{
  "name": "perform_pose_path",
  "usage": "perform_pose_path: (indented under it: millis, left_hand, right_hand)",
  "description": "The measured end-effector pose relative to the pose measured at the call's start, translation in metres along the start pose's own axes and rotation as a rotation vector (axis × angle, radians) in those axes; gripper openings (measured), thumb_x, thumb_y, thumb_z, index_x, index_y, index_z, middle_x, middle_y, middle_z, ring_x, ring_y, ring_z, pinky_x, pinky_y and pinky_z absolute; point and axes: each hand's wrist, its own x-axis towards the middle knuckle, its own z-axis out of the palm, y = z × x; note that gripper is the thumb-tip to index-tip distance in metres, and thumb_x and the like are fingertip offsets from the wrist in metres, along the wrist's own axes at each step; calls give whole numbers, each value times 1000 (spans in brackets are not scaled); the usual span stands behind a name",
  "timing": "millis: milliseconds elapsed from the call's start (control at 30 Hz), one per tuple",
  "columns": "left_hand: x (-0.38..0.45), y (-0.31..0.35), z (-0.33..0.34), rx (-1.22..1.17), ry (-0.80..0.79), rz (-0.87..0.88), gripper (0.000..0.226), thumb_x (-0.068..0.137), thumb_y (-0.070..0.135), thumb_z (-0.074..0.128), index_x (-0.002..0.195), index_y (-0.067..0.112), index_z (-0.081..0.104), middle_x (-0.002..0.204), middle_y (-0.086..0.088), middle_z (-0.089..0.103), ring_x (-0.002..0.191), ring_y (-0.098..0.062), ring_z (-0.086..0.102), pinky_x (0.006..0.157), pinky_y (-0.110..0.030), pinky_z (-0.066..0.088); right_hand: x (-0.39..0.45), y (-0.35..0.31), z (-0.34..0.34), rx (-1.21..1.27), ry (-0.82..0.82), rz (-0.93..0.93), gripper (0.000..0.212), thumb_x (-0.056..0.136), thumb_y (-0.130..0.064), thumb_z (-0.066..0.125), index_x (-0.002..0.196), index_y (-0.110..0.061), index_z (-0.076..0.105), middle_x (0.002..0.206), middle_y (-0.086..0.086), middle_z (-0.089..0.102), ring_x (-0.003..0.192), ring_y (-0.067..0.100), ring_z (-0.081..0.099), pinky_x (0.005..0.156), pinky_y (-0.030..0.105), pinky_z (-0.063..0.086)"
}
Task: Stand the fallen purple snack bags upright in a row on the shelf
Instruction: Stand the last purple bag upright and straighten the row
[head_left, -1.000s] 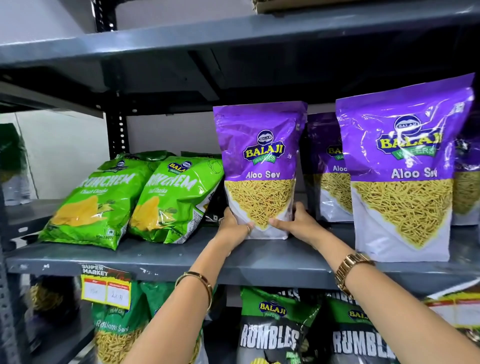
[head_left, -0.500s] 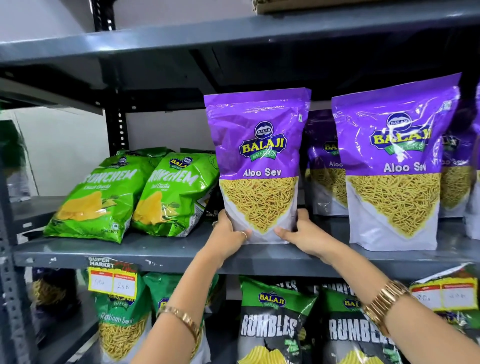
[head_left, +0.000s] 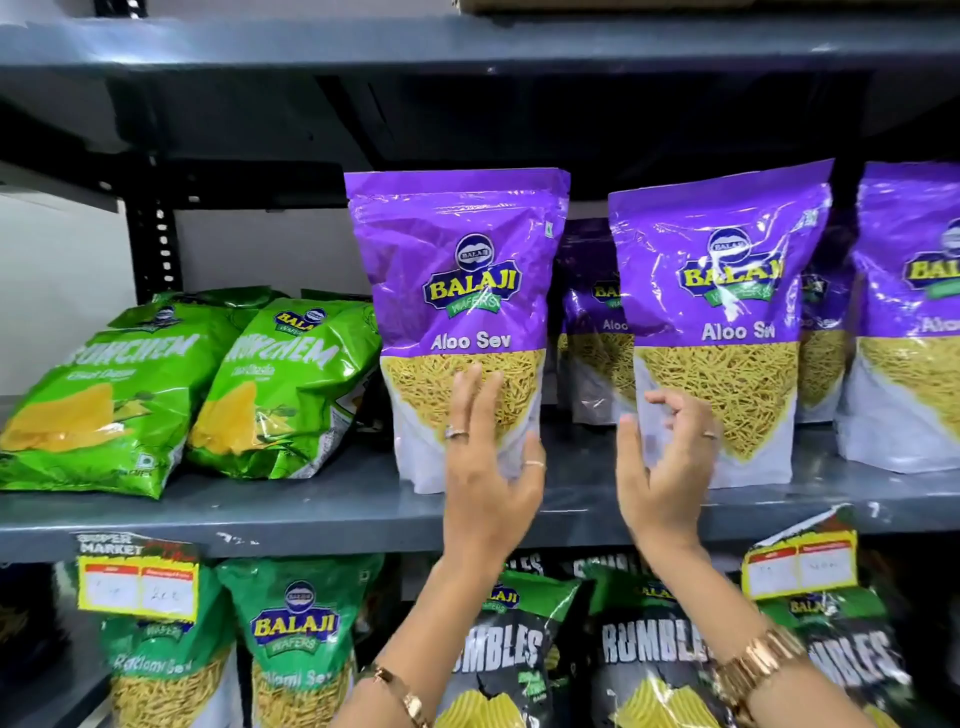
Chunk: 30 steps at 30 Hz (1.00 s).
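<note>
The step in hand looks like the release: the left bag (head_left: 460, 312) stands upright on the shelf (head_left: 311, 512), just beside the green bags (head_left: 208, 384) leaning to its left, and both hands are free of it. The left hand (head_left: 488, 467) is spread flat with fingers straight, in front of the bag's lower half; whether the fingertips touch the film cannot be told, but its grip holds nothing. The right hand (head_left: 665, 467) is open too, fingers loosely curled, in the gap between this bag and the next bag (head_left: 722, 322), gripping nothing. Three purple bags stand at the front edge, with the third (head_left: 914, 322) cut off at the right, and more (head_left: 592, 322) show upright behind them. The bags are glossy pouches, purple above, with a clear window of yellow sev and white at the base; the film is crinkled and catches glare. No fallen purple bag is in view, so the row seems close to done. The next move probably calls for a light check that the left bag keeps its footing, perhaps a nudge to square its face with its neighbours and even the gap, without squeezing the soft film or tipping it backward.
</note>
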Motion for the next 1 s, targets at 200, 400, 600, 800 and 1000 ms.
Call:
perform_pose_path:
  millis: [200, 400, 600, 800, 1000]
  left_hand:
    - [16, 30, 57, -219, -257, -164, 65, 77, 18, 64, 137, 4, 42, 141, -13, 47, 132, -15, 41, 114, -26, 32]
    - [15, 40, 93, -263, -610, -423, 98, 71, 27, 78, 147, 11, 18, 140, 1, 43, 131, -13, 40, 97, -11, 32]
    - [16, 35, 102, -311, -656, -467, 69, 71, 22, 79, 130, 16, 43, 120, 3, 58, 110, -14, 55, 84, -18, 41]
    - [18, 26, 105, -369, -674, -541, 65, 80, 14, 70, 136, 18, 37, 117, 10, 46, 109, -7, 44, 87, -19, 35]
    - [17, 24, 109, -432, -667, -573, 66, 85, 9, 64, 141, 17, 30, 130, 8, 44, 120, -5, 40, 89, -14, 33]
  right_hand:
    - [51, 49, -54, -279, 125, -52, 40, 76, -28, 55, 106, -4, 47, 108, 23, 57, 103, 24, 43, 91, 31, 28]
    - [69, 90, -83, -17, -197, 419, 95, 63, -59, 57, 135, -5, 28, 134, 16, 46, 121, 22, 45, 103, 32, 32]
    - [69, 109, -83, 73, -357, 472, 68, 70, -46, 57, 129, -17, 38, 118, 4, 56, 115, 21, 52, 103, 38, 38]
    - [67, 110, -80, 5, -509, 423, 80, 74, -40, 68, 138, -17, 25, 126, -1, 51, 118, 20, 50, 103, 39, 38]
    - [66, 108, -76, -48, -609, 376, 80, 76, -48, 58, 142, -26, 19, 123, -14, 45, 114, 8, 42, 91, 28, 33]
